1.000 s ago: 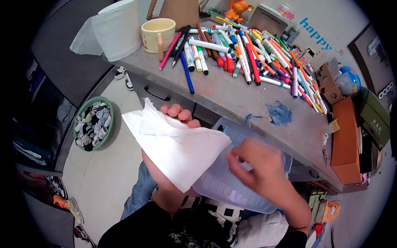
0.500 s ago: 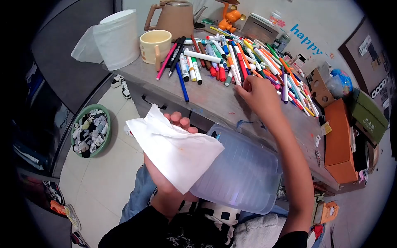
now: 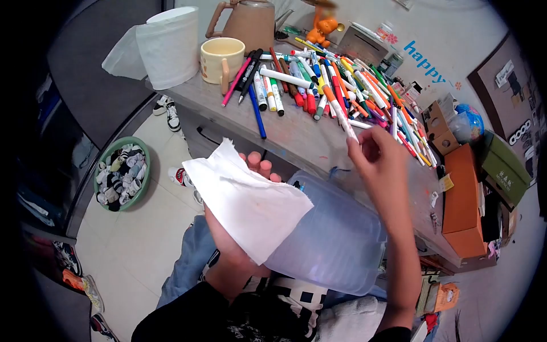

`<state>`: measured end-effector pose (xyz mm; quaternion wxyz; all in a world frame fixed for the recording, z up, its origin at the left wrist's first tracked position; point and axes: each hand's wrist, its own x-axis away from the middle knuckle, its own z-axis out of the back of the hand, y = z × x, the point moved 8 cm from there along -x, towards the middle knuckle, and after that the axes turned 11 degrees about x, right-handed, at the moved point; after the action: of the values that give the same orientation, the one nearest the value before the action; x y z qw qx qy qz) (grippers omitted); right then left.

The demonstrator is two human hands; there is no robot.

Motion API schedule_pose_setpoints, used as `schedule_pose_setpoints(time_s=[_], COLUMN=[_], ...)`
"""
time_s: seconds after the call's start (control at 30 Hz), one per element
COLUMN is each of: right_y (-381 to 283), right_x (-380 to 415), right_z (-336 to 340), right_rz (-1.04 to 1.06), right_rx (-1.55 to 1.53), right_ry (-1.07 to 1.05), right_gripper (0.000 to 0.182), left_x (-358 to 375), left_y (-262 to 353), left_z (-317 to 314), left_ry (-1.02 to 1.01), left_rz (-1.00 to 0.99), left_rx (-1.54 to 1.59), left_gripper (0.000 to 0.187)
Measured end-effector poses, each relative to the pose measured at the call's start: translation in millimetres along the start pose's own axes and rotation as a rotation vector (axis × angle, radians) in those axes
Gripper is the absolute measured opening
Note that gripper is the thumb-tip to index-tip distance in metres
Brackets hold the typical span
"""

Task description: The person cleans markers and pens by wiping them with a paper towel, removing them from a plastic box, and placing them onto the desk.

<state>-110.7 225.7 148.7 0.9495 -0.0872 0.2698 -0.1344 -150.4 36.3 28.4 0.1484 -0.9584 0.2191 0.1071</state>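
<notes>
My right hand [image 3: 379,157] pinches the white end of an orange-capped marker [image 3: 339,113], which slants above the right part of the desk edge. A heap of many-coloured markers [image 3: 364,85] lies on the desk just behind it. My left hand [image 3: 233,245] is palm up over my lap, with a white paper tissue [image 3: 245,199] draped across the palm; its fingertips show past the tissue's upper edge, curled a little. Beside the left hand, a translucent plastic bin [image 3: 330,239] rests on my lap, with a small blue-and-dark item at its upper left corner.
A tissue roll [image 3: 171,51], a yellow mug [image 3: 219,60] and a brown kettle [image 3: 250,25] stand on the desk's left part. Cardboard boxes [image 3: 464,199] are at the right. A green basin [image 3: 142,188] of socks sits on the floor, near shoes.
My right hand has drawn back from the heap toward me, lifting the orange-capped marker from it. The left hand still bears the tissue. The view has shifted slightly.
</notes>
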Motion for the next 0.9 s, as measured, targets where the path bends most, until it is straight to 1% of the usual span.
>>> schedule_pose_setpoints(time_s=[0.03,0.07,0.1,0.17,0.2,0.23,0.27,0.3,0.33,0.37,0.43,0.47,0.5,0.57,0.6,0.63,0.7,0.73,0.8,0.83,0.9], right_y=[-8,-20,-32,-62,-71,-78,-80,-82,-80,-76,-72,-70,-68,-68,-67,-66,-60,-59,-58,-58,-58], right_x=[13,27,41,69,82,94,104,111,117,122,129,131,131,131,132,132,131,131,131,131,131], right_z=[9,15,20,32,34,34,28,24,15,6,-2,-3,-4,-4,-4,-4,-3,-3,-4,-5,-6], right_rz=[-0.008,0.017,0.042,0.208,0.220,0.236,0.231,0.231,0.195,0.155,0.154,0.129,0.107,0.100,0.091,0.088,0.047,0.042,0.052,0.048,0.036], right_rx=[-0.093,-0.113,-0.133,-0.121,-0.126,-0.131,-0.157,-0.162,-0.217,-0.272,-0.241,-0.242,-0.242,-0.255,-0.265,-0.266,-0.262,-0.261,-0.243,-0.245,-0.244], right_ry=[0.043,0.058,0.073,0.088,0.072,0.058,0.012,0.012,-0.040,-0.095,-0.091,-0.076,-0.057,-0.050,-0.039,-0.039,-0.049,-0.047,-0.045,-0.046,-0.062], right_gripper=[0.019,0.018,0.017,0.019,0.020,0.021,0.024,0.024,0.026,0.027,0.027,0.026,0.026,0.026,0.026,0.026,0.027,0.027,0.026,0.026,0.024], left_x=[2,5,5,7,7,6,5,5,7,10,13,21,20,18,17,18,19,18,18,18,21], left_y=[-2,-3,-3,-18,-17,-22,-26,-27,-31,-31,-42,-43,-43,-49,-49,-51,-53,-55,-58,-56,-54], left_z=[2,6,7,-3,5,-2,-5,-3,-6,-2,-16,-16,-8,-14,-12,-14,-9,-11,-15,-10,-11], left_ry=[0.101,0.202,0.203,0.035,0.034,0.034,0.148,0.260,0.210,0.216,0.038,0.142,0.145,-0.160,-0.015,-0.013,0.078,0.080,0.053,0.056,-0.101], left_rz=[-0.008,-0.014,-0.013,0.193,0.221,0.218,0.166,0.115,0.126,0.126,0.259,0.202,0.200,0.284,0.250,0.251,0.195,0.200,0.211,0.213,0.292], left_rx=[0.024,0.045,0.043,0.062,-0.076,-0.079,-0.111,-0.143,-0.078,-0.083,-0.104,-0.142,-0.145,0.117,0.002,0.000,-0.049,-0.050,-0.070,-0.072,-0.004], left_gripper=[0.058,0.062,0.062,0.068,0.070,0.070,0.070,0.070,0.072,0.072,0.076,0.071,0.071,0.056,0.048,0.048,0.050,0.050,0.024,0.024,0.034])
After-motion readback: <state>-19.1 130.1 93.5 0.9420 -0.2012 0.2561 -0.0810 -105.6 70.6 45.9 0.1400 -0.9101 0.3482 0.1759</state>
